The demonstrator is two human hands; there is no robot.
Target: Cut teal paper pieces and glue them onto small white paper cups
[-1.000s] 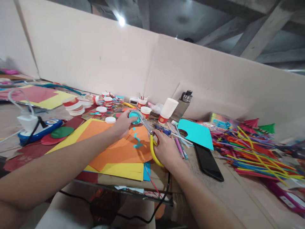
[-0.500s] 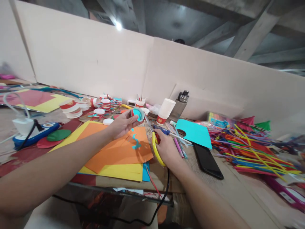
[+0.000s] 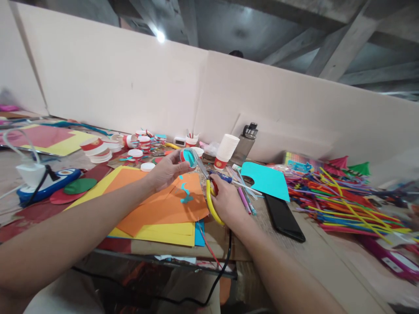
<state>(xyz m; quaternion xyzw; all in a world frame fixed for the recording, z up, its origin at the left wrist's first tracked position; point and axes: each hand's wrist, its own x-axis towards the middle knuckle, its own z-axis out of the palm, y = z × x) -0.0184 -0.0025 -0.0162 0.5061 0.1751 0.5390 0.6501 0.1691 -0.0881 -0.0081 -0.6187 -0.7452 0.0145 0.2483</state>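
Note:
My left hand (image 3: 170,171) is closed round a short piece of paper cup (image 3: 189,158) with light blue paper across its opening. In my right hand (image 3: 225,196) is a pair of scissors (image 3: 209,198) with yellow handles, its blades pointing up and left. The blade tips overlap the cup's edge; whether they touch the blue paper I cannot tell. Below the cup lie blue paper scraps (image 3: 186,195) on orange paper (image 3: 147,209). A light blue sheet (image 3: 266,179) with a round notch cut from it rests right of my right hand.
A black phone (image 3: 284,218) lies partly under the blue sheet. Stacked paper cups (image 3: 226,152) and a bottle (image 3: 245,144) stand behind. Pipe cleaners (image 3: 347,205) are heaped at right. A power strip (image 3: 52,185) is at left, and a black cable (image 3: 225,266) hangs over the front edge.
The scissors' blades have moved slightly up and left, over the cup's edge. The camera view has shifted a little. Both hands keep their hold.

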